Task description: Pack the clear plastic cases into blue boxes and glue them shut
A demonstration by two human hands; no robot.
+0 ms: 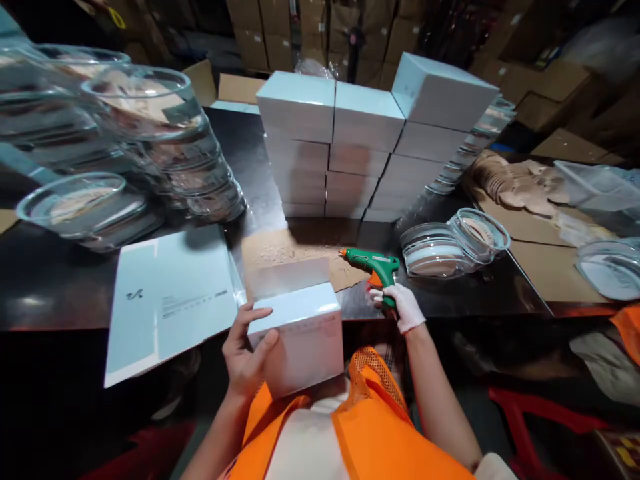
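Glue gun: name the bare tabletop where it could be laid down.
Bare dark tabletop lies right of the glue gun, below the glass bowls. Another patch sits left of the flat carton sheet. The stacked boxes crowd the middle.

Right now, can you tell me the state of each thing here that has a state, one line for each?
white box: top flap open, gripped at its left side by the left hand.
glue gun: held by the gloved right hand, nozzle pointing left.
flat carton sheets: unfolded, lying on the table.
finished boxes: closed, stacked.
clear containers: stacked.
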